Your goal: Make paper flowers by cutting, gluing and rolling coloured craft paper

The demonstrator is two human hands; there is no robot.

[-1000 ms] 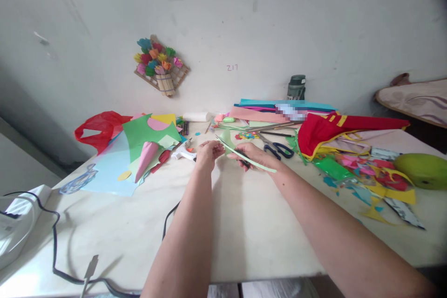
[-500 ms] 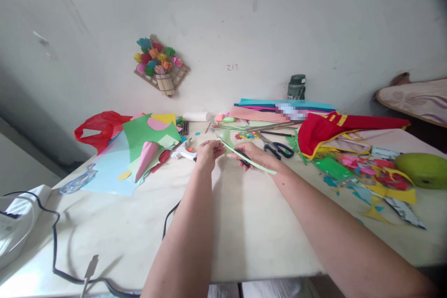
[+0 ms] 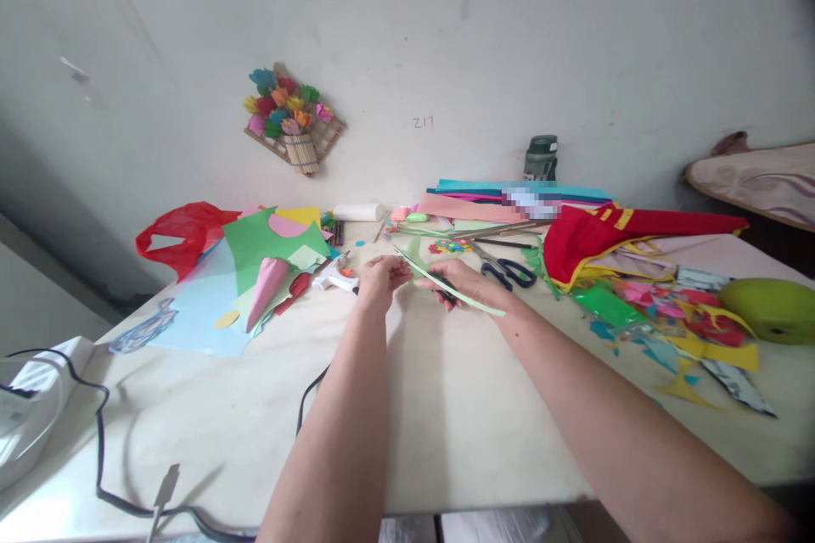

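Note:
My left hand (image 3: 380, 275) is closed in a pinch on the near end of a piece of light green paper (image 3: 413, 256) above the pale table (image 3: 446, 407). A long thin strip of that paper (image 3: 474, 303) runs down to the right across my right hand (image 3: 459, 278). My right hand is closed round a small dark-handled tool, apparently scissors (image 3: 446, 297), mostly hidden by the fingers and the strip. The two hands are a few centimetres apart near the middle of the table.
Blue-handled scissors (image 3: 509, 273) lie just right of my hands and a white glue gun (image 3: 337, 278) just left. Coloured sheets (image 3: 255, 263), a red bag (image 3: 182, 233), red cloth (image 3: 598, 237), paper scraps (image 3: 675, 331), a green round object (image 3: 770, 310) and a black cable (image 3: 102, 441) are around.

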